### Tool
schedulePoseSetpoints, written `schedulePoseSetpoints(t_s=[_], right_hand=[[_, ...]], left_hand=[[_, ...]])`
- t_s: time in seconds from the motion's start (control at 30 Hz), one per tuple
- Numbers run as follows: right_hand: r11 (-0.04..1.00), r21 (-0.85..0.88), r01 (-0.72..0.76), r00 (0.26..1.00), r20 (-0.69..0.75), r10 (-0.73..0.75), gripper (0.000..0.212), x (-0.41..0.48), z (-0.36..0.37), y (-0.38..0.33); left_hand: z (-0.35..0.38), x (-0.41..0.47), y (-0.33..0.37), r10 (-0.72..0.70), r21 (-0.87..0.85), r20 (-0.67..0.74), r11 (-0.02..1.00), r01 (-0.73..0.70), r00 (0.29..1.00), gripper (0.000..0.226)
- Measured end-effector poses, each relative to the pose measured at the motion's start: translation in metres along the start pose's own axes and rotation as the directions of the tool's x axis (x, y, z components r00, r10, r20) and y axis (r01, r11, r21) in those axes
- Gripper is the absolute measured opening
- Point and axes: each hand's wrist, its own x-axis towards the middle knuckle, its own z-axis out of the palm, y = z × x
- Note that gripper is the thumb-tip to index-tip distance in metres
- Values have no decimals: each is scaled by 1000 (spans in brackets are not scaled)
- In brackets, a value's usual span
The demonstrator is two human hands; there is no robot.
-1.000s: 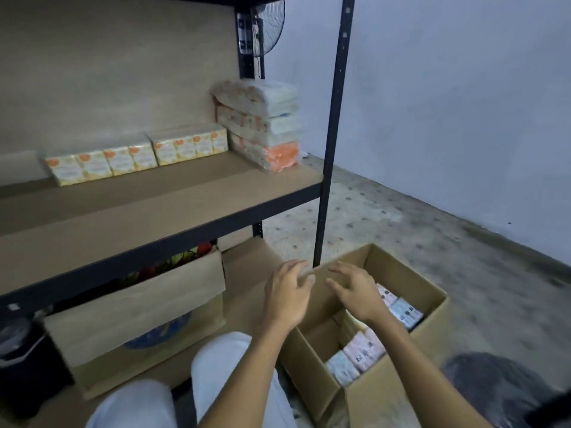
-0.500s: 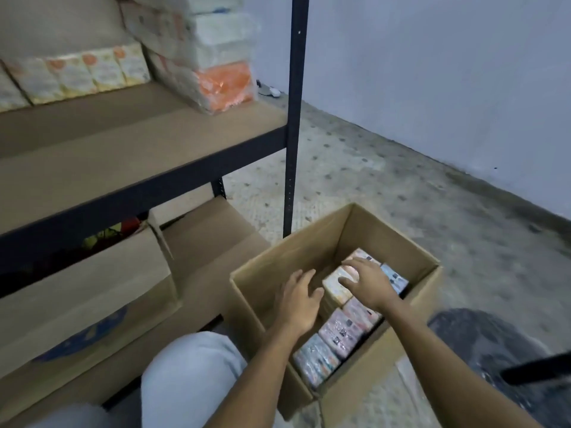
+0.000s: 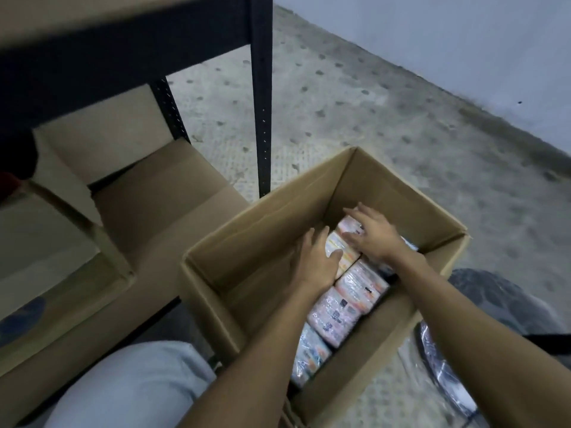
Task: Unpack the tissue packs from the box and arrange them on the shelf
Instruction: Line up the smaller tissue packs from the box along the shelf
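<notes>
Forearms slant down into the open cardboard box (image 3: 262,239), where the left hand (image 3: 315,264) lays straight fingers against the side of a pale yellow tissue pack (image 3: 336,244). The right hand (image 3: 372,239) spreads flat over the top of that pack, and neither hand closes round it. Glossy plastic-wrapped pink packs (image 3: 358,282) line the row nearer the person, beside the black metal shelf post (image 3: 261,103).

Free gap in box (image 3: 247,242), left of packs (image 3: 358,284)

Blurred shelf (image 3: 108,47), top edge-cropped.
</notes>
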Motion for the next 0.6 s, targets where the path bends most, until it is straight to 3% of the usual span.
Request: schedulePoseSetpoints(t_s=[0.27, 0.47, 0.6], right_hand=[[990, -138, -11, 1000, 5, 12, 57, 13, 2, 6], [984, -178, 5, 1000, 15, -3, 63, 19, 7, 4], [968, -250, 8, 1000, 30, 0, 71, 19, 12, -2]], left_hand=[[24, 7, -8, -55, -89, 173, 993, 72, 983, 71], [22, 9, -24, -228, -163, 83, 957, 239, 970, 88], [18, 10, -29, -300, -247, 0, 925, 290, 954, 81]])
